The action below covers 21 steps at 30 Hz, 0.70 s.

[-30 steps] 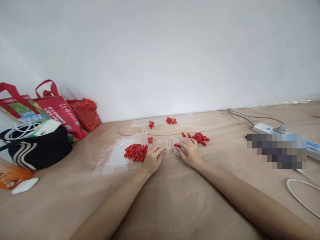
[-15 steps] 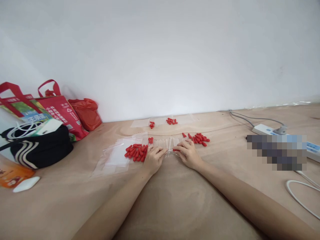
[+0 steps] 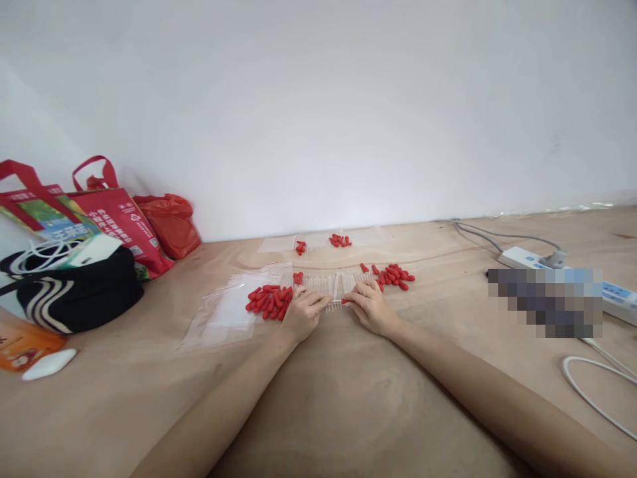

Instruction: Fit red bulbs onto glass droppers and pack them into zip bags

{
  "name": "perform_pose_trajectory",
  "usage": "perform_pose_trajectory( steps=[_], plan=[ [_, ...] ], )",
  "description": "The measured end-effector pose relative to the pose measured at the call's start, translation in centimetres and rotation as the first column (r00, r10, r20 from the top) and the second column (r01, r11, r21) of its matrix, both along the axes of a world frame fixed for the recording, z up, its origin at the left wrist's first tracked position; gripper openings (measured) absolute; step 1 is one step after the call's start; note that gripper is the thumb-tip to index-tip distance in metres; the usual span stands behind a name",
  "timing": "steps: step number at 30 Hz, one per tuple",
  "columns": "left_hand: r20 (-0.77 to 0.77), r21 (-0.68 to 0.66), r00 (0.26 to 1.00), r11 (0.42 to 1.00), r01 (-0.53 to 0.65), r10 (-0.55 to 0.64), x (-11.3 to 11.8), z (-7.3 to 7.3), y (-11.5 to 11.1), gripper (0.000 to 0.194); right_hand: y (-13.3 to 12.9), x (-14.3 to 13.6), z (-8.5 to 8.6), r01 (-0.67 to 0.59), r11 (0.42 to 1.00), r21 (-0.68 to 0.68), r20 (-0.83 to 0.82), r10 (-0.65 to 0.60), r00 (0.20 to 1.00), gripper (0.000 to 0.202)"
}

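Note:
Rows of clear thin tubes (image 3: pixel 318 284) lie at the middle of the wooden table. My left hand (image 3: pixel 303 313) is closed in a pinch on one clear tube at their near edge. From the other side my right hand (image 3: pixel 371 308) pinches a small red piece at that tube's right end. A pile of red pieces (image 3: pixel 269 302) lies just left of my left hand, partly on clear plastic bags (image 3: pixel 226 311). Another red pile (image 3: pixel 395 275) is beyond my right hand. Two red pieces (image 3: pixel 297 277) stand out at the tubes' upper left.
Farther back lie small red pieces (image 3: pixel 340 240) on clear plastic. Shopping bags (image 3: pixel 119 222), a red plastic bag (image 3: pixel 172 222) and a black pouch (image 3: pixel 84 292) stand at the left. At the right are a power strip (image 3: pixel 527 259), cables and a blurred dark object (image 3: pixel 547 302).
The whole view has shifted slightly. Both hands stay at the tubes, and the fingers of my right hand have drawn a little closer together.

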<state>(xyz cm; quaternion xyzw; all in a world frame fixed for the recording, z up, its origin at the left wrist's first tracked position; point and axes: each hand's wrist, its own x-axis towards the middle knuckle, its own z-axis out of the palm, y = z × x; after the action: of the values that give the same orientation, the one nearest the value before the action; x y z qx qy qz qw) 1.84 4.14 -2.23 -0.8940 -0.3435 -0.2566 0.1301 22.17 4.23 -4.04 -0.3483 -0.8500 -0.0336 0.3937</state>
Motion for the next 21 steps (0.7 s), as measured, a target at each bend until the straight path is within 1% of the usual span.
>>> perform_pose_trajectory(
  steps=[3, 7, 15, 18, 21],
  plan=[
    [-0.058, 0.042, 0.998, 0.999, 0.022, -0.02, -0.1, 0.09, -0.12, 0.037, -0.16, 0.01, 0.17, -0.019, 1.0, -0.004, 0.01, 0.019, 1.0, 0.021],
    [-0.129, 0.043, 0.991, 0.998, 0.034, -0.029, -0.17, 0.14, -0.34, 0.04, -0.23, -0.02, 0.24, -0.055, 0.998, -0.017, 0.028, 0.055, 0.998, 0.023],
    [-0.083, -0.002, 0.995, 0.999, -0.05, 0.05, -0.03, -0.09, -0.48, 0.036, 0.06, 0.15, 0.05, -0.139, 0.984, -0.116, -0.026, 0.136, 0.99, 0.021],
    [-0.072, -0.011, 0.994, 0.997, -0.079, 0.078, 0.09, -0.15, -0.55, 0.033, 0.18, 0.21, -0.01, -0.168, 0.977, -0.129, -0.051, 0.162, 0.985, 0.019],
    [-0.065, 0.006, 0.995, 0.997, -0.077, 0.077, 0.19, -0.13, -0.62, 0.033, 0.22, 0.2, 0.03, -0.181, 0.974, -0.133, -0.072, 0.173, 0.982, 0.017]
  ],
)
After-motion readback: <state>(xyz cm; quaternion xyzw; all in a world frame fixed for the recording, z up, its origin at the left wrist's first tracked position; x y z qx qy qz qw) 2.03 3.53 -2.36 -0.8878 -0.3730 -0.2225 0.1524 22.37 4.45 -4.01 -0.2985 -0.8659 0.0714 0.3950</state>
